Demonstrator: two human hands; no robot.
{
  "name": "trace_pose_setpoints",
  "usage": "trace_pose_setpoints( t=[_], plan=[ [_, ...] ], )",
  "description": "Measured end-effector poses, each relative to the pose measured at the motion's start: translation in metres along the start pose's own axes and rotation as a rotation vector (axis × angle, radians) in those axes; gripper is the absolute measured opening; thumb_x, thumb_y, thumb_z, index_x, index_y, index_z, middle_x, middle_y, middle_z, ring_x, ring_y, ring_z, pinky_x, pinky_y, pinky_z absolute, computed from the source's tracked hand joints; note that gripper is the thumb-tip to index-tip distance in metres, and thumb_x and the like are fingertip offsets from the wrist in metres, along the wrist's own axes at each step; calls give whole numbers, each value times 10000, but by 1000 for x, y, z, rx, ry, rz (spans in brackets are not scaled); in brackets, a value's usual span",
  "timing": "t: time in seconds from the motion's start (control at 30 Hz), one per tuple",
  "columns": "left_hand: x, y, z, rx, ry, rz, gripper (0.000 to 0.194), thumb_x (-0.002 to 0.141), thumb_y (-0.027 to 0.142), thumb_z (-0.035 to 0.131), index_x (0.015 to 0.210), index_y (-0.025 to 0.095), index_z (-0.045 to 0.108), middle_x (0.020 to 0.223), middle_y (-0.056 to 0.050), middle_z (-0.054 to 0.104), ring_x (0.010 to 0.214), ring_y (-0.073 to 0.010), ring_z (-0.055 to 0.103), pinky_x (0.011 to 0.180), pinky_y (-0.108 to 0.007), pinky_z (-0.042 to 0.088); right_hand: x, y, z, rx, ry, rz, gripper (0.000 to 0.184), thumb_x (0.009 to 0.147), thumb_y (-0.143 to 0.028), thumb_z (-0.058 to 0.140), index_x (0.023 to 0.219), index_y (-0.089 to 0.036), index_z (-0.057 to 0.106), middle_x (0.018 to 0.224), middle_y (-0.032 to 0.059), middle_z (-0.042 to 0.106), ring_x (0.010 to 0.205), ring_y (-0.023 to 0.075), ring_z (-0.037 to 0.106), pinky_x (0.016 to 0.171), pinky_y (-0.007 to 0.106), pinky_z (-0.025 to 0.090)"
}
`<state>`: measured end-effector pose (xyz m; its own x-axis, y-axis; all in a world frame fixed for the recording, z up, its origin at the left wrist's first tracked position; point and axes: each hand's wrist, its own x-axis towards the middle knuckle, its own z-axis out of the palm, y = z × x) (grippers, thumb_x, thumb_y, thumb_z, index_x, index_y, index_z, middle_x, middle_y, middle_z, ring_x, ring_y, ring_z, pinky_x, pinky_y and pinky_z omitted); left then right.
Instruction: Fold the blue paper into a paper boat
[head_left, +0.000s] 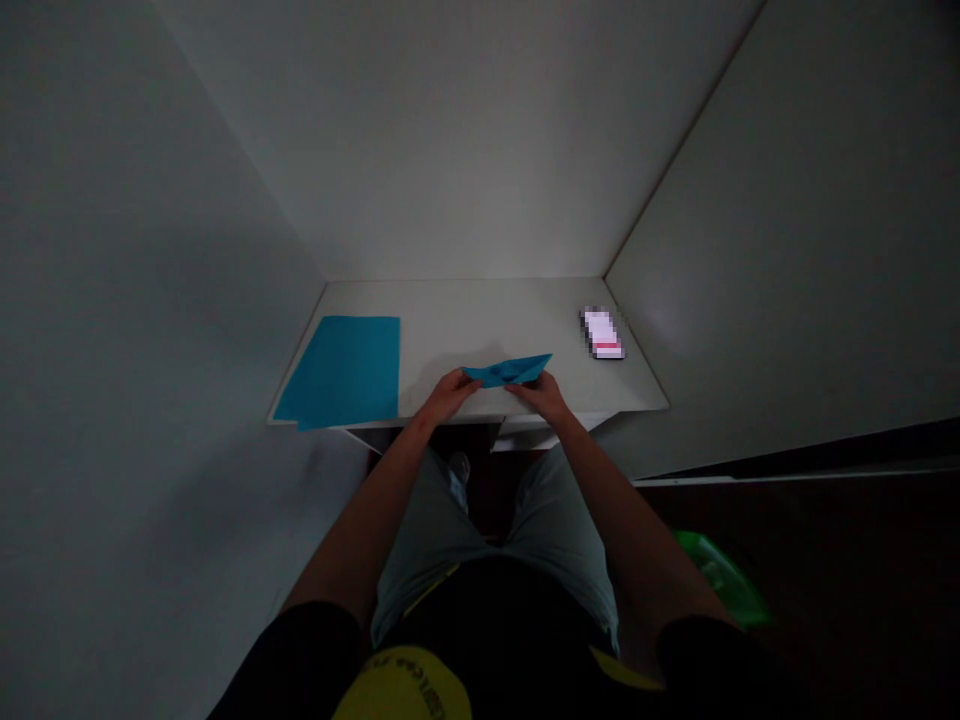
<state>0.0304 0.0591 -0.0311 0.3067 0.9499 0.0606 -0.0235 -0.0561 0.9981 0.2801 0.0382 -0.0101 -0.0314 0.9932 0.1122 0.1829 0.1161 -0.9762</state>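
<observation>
A folded blue paper boat (510,371), long and pointed toward the right, is held between my two hands just over the front part of the white table (480,310). My left hand (453,393) grips its left end, fingers closed on the paper. On the other side, my right hand (541,393) pinches the lower right part, with the pointed tip sticking out above the fingers. Flat blue sheets of paper (349,368) lie at the table's left, their lower corner reaching past the front edge.
A phone (602,333) with a lit, blurred screen rests at the table's right. Walls (465,140) close in the back and both sides. Low on the right, a green plastic object (720,575) stands near the dark floor.
</observation>
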Motion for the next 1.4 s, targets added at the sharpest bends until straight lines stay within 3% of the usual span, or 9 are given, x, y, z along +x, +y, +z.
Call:
trace_pose_setpoints(
  t=[0.13,0.3,0.5,0.6,0.83,0.93,1.03,1.3,1.4],
  plan=[
    [-3,2,2,67,-21,-27,431,778,516,867,976,187,671,898,-34,758,881,-210,709,830,-344,565,-1,-1,-3,19,30,44,509,630,-635,925,855,-197,801,759,44,765,720,222,676,668,347,557],
    [-7,12,12,80,12,34,573,676,415,958,1164,189,761,1148,-93,799,1050,-257,735,956,-381,576,-2,-2,-3,-9,19,61,480,650,-644,907,805,-200,813,641,9,703,578,170,575,570,314,481],
    [-7,19,10,115,88,-67,363,721,509,896,828,183,778,761,-27,756,753,-216,697,729,-329,542,-5,-8,-5,-73,71,46,659,730,-804,780,480,-230,578,478,3,549,501,152,494,537,316,427],
    [-6,19,8,82,128,-85,360,771,523,854,758,181,742,737,-57,762,746,-220,701,733,-331,542,-7,-10,-6,-114,85,69,785,814,-927,593,441,-238,534,432,18,502,481,157,485,545,324,435],
    [-1,16,11,-6,220,-126,600,944,732,576,698,192,660,679,-106,743,711,-237,714,776,-376,570,-6,-7,-5,-61,20,121,861,901,-929,409,636,-188,756,456,56,548,540,207,591,639,353,502],
    [-3,17,8,-1,199,-108,664,969,770,487,686,194,663,687,-106,741,729,-244,720,805,-389,570,-4,-4,-4,45,53,85,853,934,-862,431,1076,-133,849,511,27,588,569,207,603,669,349,513],
    [-6,19,5,49,164,-87,656,969,762,497,694,196,683,733,-116,763,769,-250,717,841,-397,573,0,-1,-4,159,82,67,870,943,-802,465,1411,-116,728,560,-2,597,583,200,594,664,340,509],
    [-9,22,9,104,139,-55,693,913,851,514,667,224,674,708,-99,755,737,-241,667,809,-388,554,12,3,-9,307,274,32,780,863,-802,454,1174,-173,796,900,82,734,862,251,661,772,371,541],
    [-9,23,8,101,161,-45,698,912,867,503,662,232,648,687,-94,745,721,-237,665,792,-384,552,9,2,-8,269,295,34,719,872,-773,454,1061,-178,811,903,86,745,828,243,643,750,361,521]
  ],
)
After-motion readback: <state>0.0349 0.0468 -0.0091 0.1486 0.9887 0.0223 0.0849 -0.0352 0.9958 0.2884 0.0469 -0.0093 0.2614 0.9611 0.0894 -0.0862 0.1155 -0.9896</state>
